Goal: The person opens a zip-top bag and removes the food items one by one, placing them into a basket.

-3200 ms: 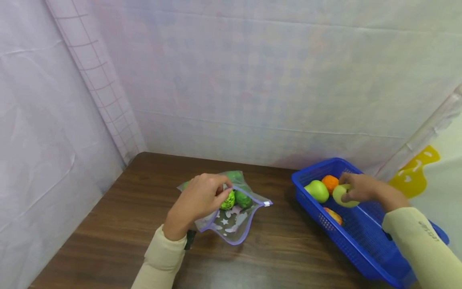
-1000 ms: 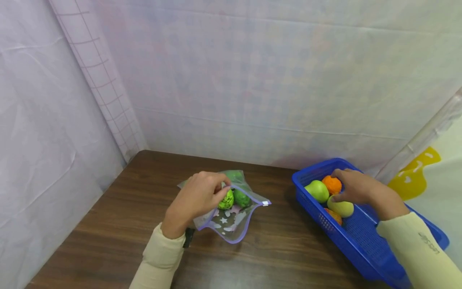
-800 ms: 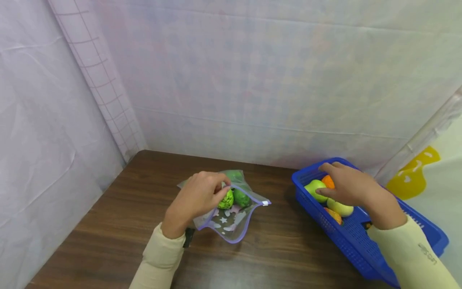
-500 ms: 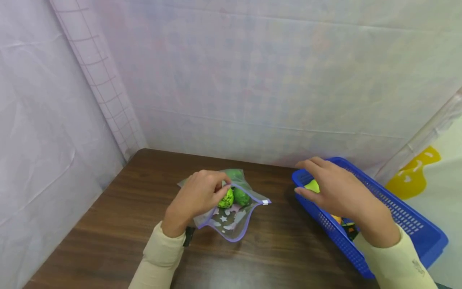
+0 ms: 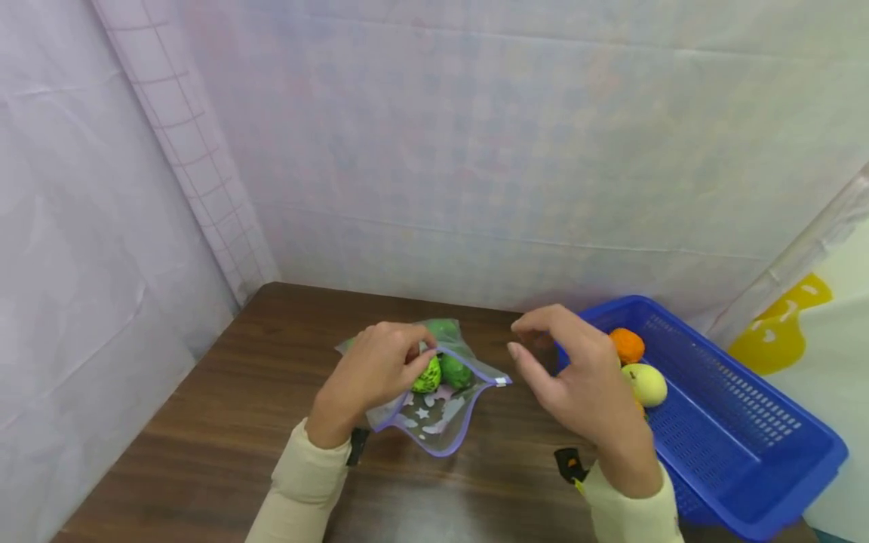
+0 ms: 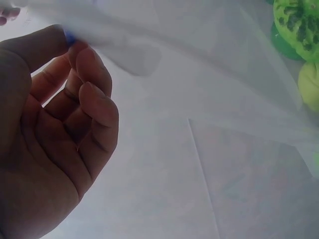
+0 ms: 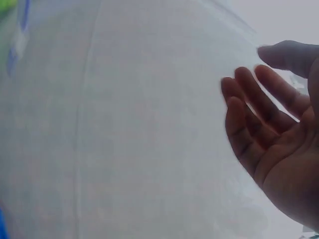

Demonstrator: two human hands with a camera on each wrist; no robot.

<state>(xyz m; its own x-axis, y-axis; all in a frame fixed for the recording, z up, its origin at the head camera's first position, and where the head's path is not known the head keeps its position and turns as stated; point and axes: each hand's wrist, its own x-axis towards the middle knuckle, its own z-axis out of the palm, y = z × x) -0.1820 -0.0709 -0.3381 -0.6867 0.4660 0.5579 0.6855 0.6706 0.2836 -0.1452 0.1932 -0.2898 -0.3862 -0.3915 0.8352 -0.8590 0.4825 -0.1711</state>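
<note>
My left hand point(image 5: 373, 373) pinches the purple-edged rim of a clear zip bag point(image 5: 434, 430) between thumb and fingertips, keeping its mouth apart. In the bag sit a bumpy bright-green fruit point(image 5: 428, 375) and a dark-green round one point(image 5: 455, 372); more green shows through the plastic behind. The left wrist view also has the patterned green fruit point(image 6: 301, 25) at its upper right. My right hand point(image 5: 584, 377) hovers between bag and basket, its fingers loosely bent and thumb apart, holding nothing. In the right wrist view the right hand point(image 7: 279, 134) is likewise bare.
A blue plastic basket point(image 5: 781, 475) stands at the right of the brown wooden table point(image 5: 224, 422). Inside lie an orange point(image 5: 627, 345) and a pale yellow-green round fruit point(image 5: 648, 385); others are partly hidden by my right hand. White cloth walls point(image 5: 475, 151) surround the table.
My right hand let go of the pale yellow-green fruit inside the basket, then left the basket and moved left toward the bag. My left hand has stayed on the bag's rim.
</note>
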